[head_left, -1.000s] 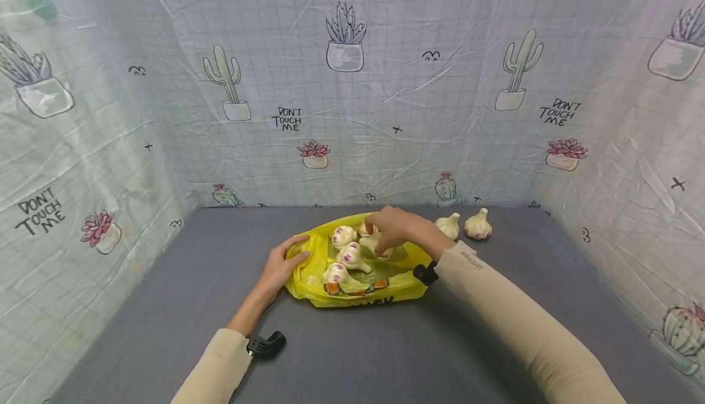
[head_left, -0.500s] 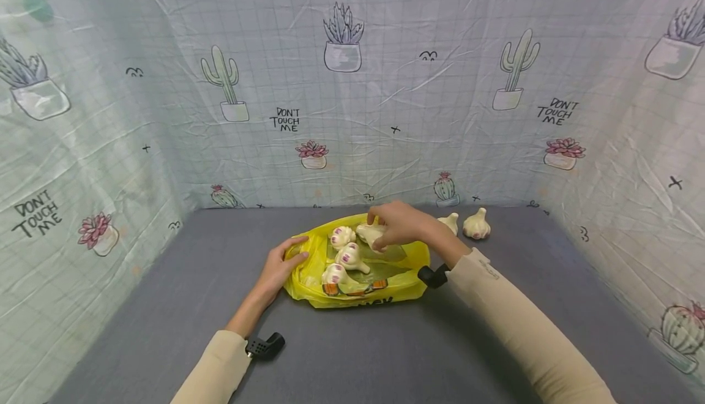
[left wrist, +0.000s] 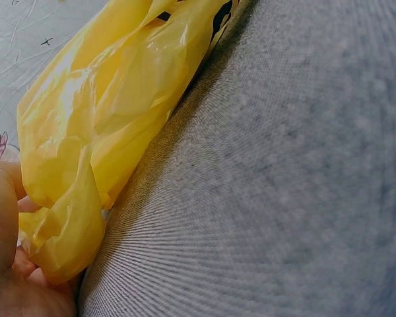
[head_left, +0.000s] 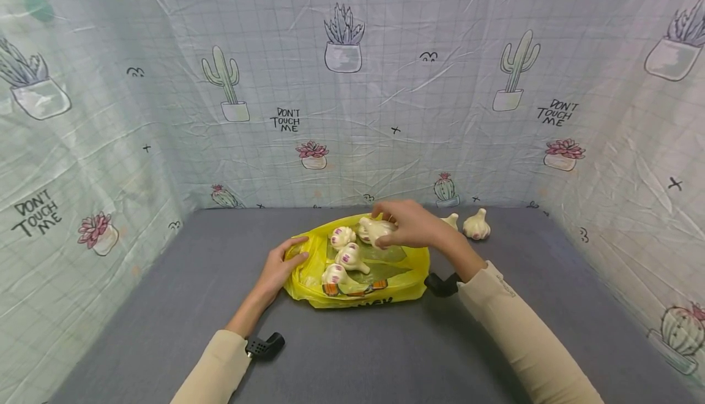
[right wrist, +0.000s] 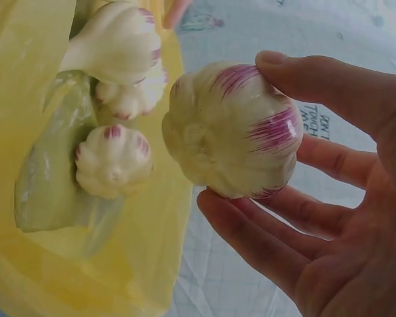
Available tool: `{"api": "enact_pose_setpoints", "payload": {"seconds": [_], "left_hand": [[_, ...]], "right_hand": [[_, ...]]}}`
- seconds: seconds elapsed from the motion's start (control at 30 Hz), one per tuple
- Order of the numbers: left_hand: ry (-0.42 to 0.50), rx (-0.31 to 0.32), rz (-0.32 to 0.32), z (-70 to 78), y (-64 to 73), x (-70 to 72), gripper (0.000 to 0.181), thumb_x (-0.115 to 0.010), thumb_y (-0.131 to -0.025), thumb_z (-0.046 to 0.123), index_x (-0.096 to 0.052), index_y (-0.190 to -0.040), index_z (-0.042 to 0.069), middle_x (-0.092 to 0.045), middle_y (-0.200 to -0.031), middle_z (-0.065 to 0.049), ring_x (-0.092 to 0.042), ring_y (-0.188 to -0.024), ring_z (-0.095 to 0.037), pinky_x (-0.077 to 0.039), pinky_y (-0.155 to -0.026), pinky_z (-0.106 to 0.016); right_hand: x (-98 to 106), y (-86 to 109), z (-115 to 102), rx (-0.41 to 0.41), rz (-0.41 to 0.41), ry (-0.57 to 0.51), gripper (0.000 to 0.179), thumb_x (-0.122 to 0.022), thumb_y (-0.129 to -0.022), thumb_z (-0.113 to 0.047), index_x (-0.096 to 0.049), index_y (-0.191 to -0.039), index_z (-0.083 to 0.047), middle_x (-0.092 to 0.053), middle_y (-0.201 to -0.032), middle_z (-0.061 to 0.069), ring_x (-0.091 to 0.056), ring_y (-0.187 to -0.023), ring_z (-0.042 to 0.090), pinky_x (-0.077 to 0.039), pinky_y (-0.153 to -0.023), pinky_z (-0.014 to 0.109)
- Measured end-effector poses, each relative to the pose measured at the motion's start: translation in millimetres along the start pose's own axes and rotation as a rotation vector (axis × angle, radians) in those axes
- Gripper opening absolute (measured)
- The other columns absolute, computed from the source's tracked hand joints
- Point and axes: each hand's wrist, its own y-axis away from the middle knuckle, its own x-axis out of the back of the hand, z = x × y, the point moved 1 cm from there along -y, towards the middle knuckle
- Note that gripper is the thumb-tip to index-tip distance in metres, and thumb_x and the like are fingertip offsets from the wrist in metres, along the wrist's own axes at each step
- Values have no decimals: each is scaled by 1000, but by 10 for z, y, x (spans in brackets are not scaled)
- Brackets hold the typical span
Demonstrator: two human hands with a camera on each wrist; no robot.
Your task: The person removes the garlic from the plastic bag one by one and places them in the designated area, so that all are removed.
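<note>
A yellow plastic bag [head_left: 410, 291] lies with its mouth spread wide, several white garlic bulbs [head_left: 350, 257] with purple streaks inside. My left hand [head_left: 278, 272] holds the bag's left edge; the left wrist view shows bunched plastic [left wrist: 72, 231] between thumb and fingers. Over the bag's far right part, my right hand [head_left: 410, 223] grips one garlic bulb [right wrist: 237, 129] between the thumb and fingertips. That bulb is tilted, its neck pointing away from the palm, and partly covers another bulb in the head view.
Right of the bag, at the back of the grey table [head_left: 352, 355], stand two more garlic bulbs; one [head_left: 477, 225] is in full view, the other [head_left: 451, 219] partly behind the right wrist. Patterned sheets [head_left: 352, 98] hang at the back and both sides.
My right hand has drawn a garlic bulb up and slightly right from among the others, uncovering a bulb behind it. The left hand stays at the bag's edge.
</note>
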Motion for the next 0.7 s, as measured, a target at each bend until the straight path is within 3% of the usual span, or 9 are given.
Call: {"api": "enact_pose_setpoints", "payload": {"seconds": [0.53,0.7], "left_hand": [[-6,7,4,-11,-2,-10,47,-66,-102,24,-58,-147,13,-45,-161,-14,-35,-154,-34,-31,-124,-56],[3,7,5,-2,15,-8,48,-66,-103,23,-56,-148,12,-45,-161,-14,-32,-155,-34,-27,-126,-56]], "right_hand": [[0,234,69,-26,108,-109,52,-80,-90,-31,-60,-135,-14,-69,-131,12,-66,-120,31,-58,-96,49],[-8,292,96,-16,140,-147,51,-79,-92,-32,-60,-135,-12,-68,-130,12,-66,-119,31,-58,-97,49]]}}
